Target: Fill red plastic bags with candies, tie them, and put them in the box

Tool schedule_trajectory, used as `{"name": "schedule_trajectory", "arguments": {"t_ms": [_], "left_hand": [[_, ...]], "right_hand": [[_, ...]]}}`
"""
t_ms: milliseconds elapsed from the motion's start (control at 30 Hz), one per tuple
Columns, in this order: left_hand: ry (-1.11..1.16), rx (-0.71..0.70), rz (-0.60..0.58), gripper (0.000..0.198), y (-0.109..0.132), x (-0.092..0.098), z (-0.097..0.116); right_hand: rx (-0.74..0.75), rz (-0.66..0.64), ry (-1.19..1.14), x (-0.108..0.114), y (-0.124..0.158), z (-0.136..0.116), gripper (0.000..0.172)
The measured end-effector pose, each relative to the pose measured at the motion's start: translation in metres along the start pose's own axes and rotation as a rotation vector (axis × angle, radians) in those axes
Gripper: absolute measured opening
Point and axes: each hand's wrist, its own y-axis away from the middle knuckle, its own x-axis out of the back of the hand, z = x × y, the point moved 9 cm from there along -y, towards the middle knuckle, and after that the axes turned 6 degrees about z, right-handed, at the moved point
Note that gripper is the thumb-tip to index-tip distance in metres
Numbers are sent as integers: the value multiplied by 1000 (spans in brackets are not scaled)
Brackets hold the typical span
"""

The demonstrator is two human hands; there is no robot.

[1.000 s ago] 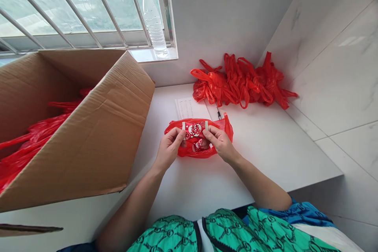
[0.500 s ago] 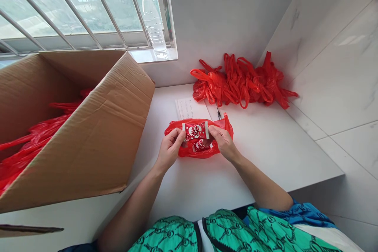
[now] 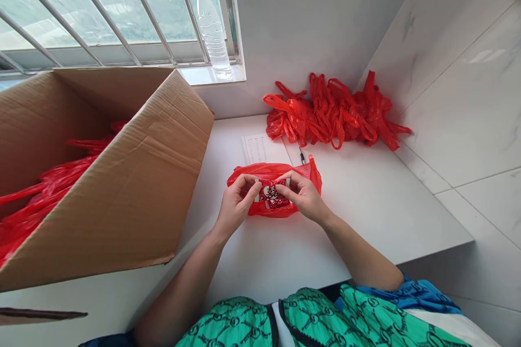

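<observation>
A small red packet (image 3: 268,193) with white ends and a white double-happiness print lies between my hands, over an opened-out red plastic bag (image 3: 260,168). My left hand (image 3: 239,199) is closed at the packet's left end, its thumb on the front and its index finger curled at the upper edge. At the right end, my right hand (image 3: 303,196) pinches the same packet, its thumb pointing in across the front. Red film bunches between the fingertips; whether it belongs to the packet or the bag I cannot tell. A second packet beneath is mostly covered.
On the left stands a cardboard box (image 3: 163,173) with red plastic bags (image 3: 65,179) inside. More red bags (image 3: 325,114) are heaped by the wall. Behind my hands lie a paper sheet (image 3: 264,149) and a pen (image 3: 302,157). A water bottle (image 3: 214,32) stands on the windowsill.
My fingers have moved inward along the packet, the thumbs now close together over its front. The packet sits slightly lower and its print is partly covered. The bag stays in place.
</observation>
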Motion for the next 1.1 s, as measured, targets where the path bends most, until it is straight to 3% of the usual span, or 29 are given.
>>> {"name": "schedule_trajectory", "arguments": {"t_ms": [367, 667, 800, 933, 1033, 1100], "left_hand": [[-83, -86, -24, 19, 3, -3, 10], [-130, -137, -45, 20, 1, -1, 11], [-304, -102, -13, 27, -2, 5, -1], [-674, -73, 43, 30, -6, 16, -15], [-828, -205, 57, 36, -4, 10, -7], [-826, -326, -15, 33, 1, -6, 0]], "right_hand": [[32, 24, 54, 4, 0, -3, 28], [34, 31, -9, 4, -1, -5, 21], [20, 13, 155, 8, -3, 1, 27], [121, 105, 401, 25, -5, -8, 28], [146, 99, 573, 33, -5, -11, 28], [138, 53, 702, 33, -5, -9, 27]]}}
